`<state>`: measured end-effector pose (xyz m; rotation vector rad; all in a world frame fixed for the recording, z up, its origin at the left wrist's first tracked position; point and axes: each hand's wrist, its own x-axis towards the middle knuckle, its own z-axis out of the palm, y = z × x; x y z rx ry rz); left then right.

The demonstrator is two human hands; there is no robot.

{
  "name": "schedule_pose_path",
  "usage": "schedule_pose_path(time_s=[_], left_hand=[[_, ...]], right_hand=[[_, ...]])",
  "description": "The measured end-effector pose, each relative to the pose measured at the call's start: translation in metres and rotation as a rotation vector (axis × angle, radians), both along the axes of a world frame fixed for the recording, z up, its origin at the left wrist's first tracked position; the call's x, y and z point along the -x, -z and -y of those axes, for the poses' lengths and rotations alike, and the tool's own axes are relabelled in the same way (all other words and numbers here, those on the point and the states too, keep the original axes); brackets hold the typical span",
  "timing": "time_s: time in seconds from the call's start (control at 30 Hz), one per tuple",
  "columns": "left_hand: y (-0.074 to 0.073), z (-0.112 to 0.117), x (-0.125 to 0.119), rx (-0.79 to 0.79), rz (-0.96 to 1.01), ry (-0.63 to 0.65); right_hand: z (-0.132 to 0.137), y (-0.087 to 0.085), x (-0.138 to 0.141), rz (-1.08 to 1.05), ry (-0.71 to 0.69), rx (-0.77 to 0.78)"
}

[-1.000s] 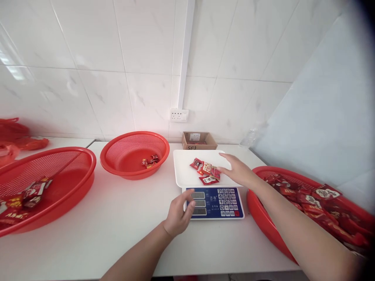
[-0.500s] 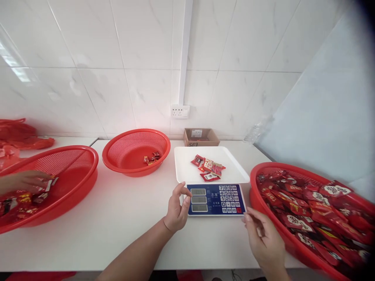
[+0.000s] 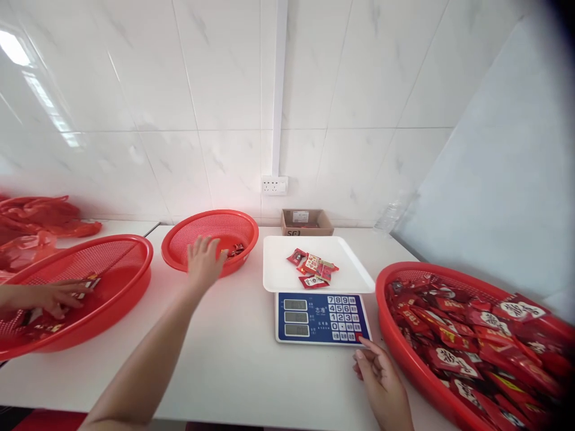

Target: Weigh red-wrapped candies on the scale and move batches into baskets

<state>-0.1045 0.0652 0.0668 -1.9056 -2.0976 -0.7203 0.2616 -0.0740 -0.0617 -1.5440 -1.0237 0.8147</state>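
Observation:
My left hand [image 3: 205,262] reaches over the near rim of the middle red basket [image 3: 182,230], fingers spread and nothing in them. A few small wrapped snacks [image 3: 235,250] lie on that basket's floor, just right of the hand. My right hand [image 3: 381,377] rests by the lower right corner of the digital scale [image 3: 320,347]. Its index finger points at the red key and the thumb stands apart; the other fingers curl under, partly hidden. On the scale's white tray [image 3: 278,275] sits a small pile of red snack packets [image 3: 313,266].
A large red basket [image 3: 381,299] full of red packets [image 3: 453,359] stands at the right. At the left, another person's hand [image 3: 54,301] is inside a red basket [image 3: 141,284]. Red plastic bags [image 3: 45,215], a cardboard box [image 3: 308,231] and clear plastic [image 3: 389,216] lie along the wall.
My left hand has moved from the scale's display leftward and away to the middle basket, its fingers opening out. The right hand has shifted slightly down-left. The view has tilted up a little.

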Motion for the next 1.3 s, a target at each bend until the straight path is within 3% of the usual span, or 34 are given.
schedule_pose_path(time_s=[0.1,0.23,0.47,0.63,0.77,0.93,1.03,1.17,1.3], left_hand=[[-0.013,-0.011,0.051,0.341,-0.079,-0.222],[-0.020,-0.003,0.095,0.447,-0.135,-0.248],[-0.020,0.030,0.117,0.545,-0.277,-0.295],[-0.022,0.041,0.125,0.494,-0.362,-0.312],[-0.024,0.039,0.102,0.401,-0.326,-0.200],[-0.023,0.055,0.029,0.461,0.120,0.370],[-0.017,0.071,-0.009,0.533,0.206,0.580],[-0.009,0.078,-0.033,0.599,0.161,0.593],[-0.020,0.070,-0.027,0.784,0.105,0.589]], right_hand=[[0.000,-0.001,0.000,-0.042,-0.014,-0.002],[-0.001,-0.001,0.000,-0.067,-0.025,0.002],[-0.001,0.005,-0.003,-0.052,-0.058,0.000],[-0.001,0.007,-0.003,-0.030,-0.073,0.010],[-0.002,0.014,-0.005,-0.005,-0.074,0.003],[-0.003,0.020,-0.007,0.019,-0.084,0.035],[-0.003,0.020,-0.006,0.036,-0.080,0.037],[-0.004,0.021,-0.006,0.025,-0.096,0.054],[-0.005,0.018,-0.006,0.021,-0.082,0.090]])
